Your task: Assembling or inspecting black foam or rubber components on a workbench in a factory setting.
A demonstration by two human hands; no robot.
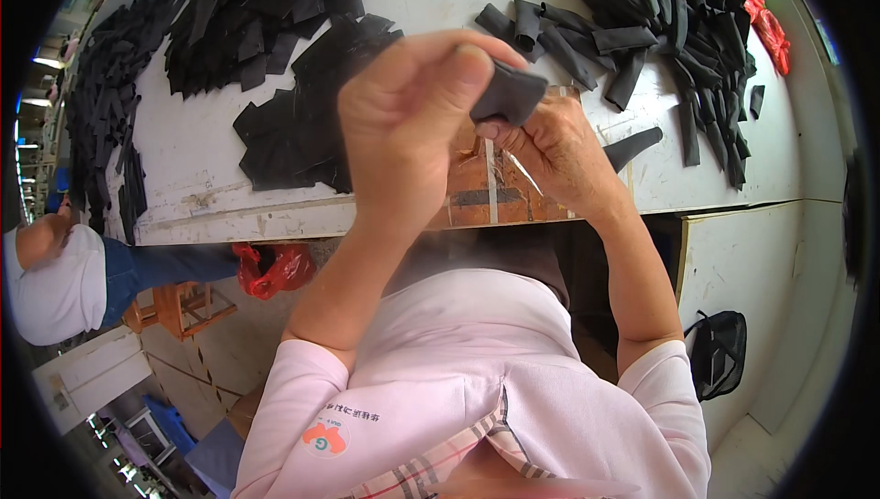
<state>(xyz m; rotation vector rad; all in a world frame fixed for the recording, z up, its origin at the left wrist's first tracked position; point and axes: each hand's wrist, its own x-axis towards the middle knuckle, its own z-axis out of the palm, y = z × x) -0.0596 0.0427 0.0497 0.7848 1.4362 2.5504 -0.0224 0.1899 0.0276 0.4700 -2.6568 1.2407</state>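
My left hand (403, 105) is raised above the table edge, its thumb and fingers pinching a small folded piece of black fabric (511, 96). Lower and to the right, my right hand (561, 146) closes its thumb and fingers at the bottom edge of that same piece. A thin, pale pointed tool (522, 172) juts down from under the right hand; its kind is not clear. Beneath both hands lies a brown taped board (463, 197) at the table's front edge. Another black tube-shaped piece (634, 145) rests just right of my right wrist.
Flat black fabric pieces (293, 137) pile up on the left of the white table (197, 206), with more heaps behind. Black fabric tubes (678, 32) heap at the right, beside a red bag (765, 27). Another person (60, 274) is at the far left, near a red plastic bag (275, 270).
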